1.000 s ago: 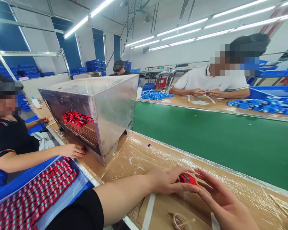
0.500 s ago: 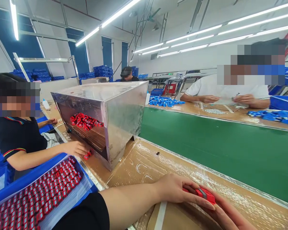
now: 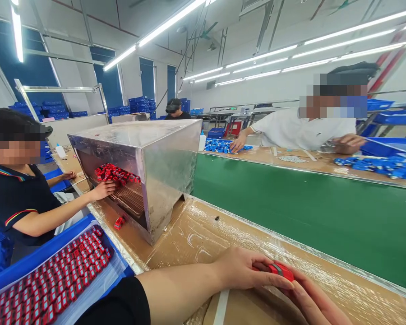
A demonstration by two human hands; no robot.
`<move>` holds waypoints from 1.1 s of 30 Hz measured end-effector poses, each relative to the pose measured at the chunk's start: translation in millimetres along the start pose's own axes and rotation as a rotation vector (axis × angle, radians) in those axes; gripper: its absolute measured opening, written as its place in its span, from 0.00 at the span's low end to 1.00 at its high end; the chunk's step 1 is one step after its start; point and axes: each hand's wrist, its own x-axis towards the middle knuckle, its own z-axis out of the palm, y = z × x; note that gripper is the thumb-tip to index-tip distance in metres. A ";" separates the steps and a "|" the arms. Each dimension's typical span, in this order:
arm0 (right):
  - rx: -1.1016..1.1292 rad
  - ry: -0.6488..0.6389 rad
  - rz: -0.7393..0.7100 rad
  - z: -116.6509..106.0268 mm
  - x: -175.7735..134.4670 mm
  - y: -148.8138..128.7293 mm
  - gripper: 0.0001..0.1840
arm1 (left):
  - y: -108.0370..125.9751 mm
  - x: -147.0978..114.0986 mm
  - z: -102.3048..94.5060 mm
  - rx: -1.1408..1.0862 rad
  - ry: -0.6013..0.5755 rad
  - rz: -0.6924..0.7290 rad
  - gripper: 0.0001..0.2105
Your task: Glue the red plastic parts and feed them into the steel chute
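Observation:
Between my two hands is a small red toy car point(image 3: 282, 271) with a grey band, held just above the brown-covered table. My left hand point(image 3: 242, 271) reaches in from the lower left, its thumb and fingers closed on the car's near end. From the lower right, my right hand point(image 3: 313, 293) pinches the other end, its fingertips close to those of the left. The fingers cover part of the car. Under my hands lies a piece of brown cardboard point(image 3: 253, 309) with a white strip point(image 3: 221, 307) along it.
A metal box point(image 3: 169, 158) with an open side holds heaped red cars point(image 3: 113, 174). One red car point(image 3: 119, 222) lies beside it. Left is a blue tray point(image 3: 122, 271) of red cars in rows. Beyond runs a green belt point(image 3: 274, 194); co-workers sit left and across, near blue pieces point(image 3: 385, 166).
The left co-worker's hand has left the loose red car on the table and reached into the metal box. The co-worker across has stretched a hand to the blue pile. My grip looks much the same.

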 end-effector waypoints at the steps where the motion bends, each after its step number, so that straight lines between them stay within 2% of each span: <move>1: 0.034 -0.018 0.028 -0.1 -1.1 -8.7 0.29 | 1.0 0.0 1.2 -0.030 -0.027 0.017 0.27; 5: 0.224 -0.048 0.080 3.5 -8.0 -39.8 0.28 | 5.4 -0.1 6.5 -0.125 -0.098 -0.045 0.28; 7: 0.282 -0.057 0.058 6.6 -7.2 -43.2 0.30 | 6.8 2.8 5.8 -0.150 -0.145 -0.106 0.29; 9: 0.386 -0.079 0.054 8.2 -4.8 -39.5 0.32 | 7.7 6.9 2.6 -0.270 -0.163 -0.131 0.28; 13: 0.497 -0.146 0.096 7.1 -3.0 -35.2 0.33 | 9.1 9.9 -4.6 -0.562 -0.139 -0.211 0.30; 18: 0.483 -0.166 0.142 4.5 -2.3 -41.4 0.29 | 5.2 9.7 -11.2 -0.696 -0.089 -0.244 0.32; 24: 0.477 -0.129 0.152 3.2 -0.7 -41.4 0.27 | 5.4 9.0 -12.2 -0.636 -0.085 -0.159 0.33; 29: 0.403 -0.116 0.079 2.4 -1.8 -43.1 0.25 | 6.9 10.2 -7.0 -0.349 -0.100 -0.079 0.32; 33: 0.315 -0.172 -0.007 1.1 -4.5 -42.1 0.33 | 6.3 11.0 -3.8 -0.191 -0.113 -0.092 0.28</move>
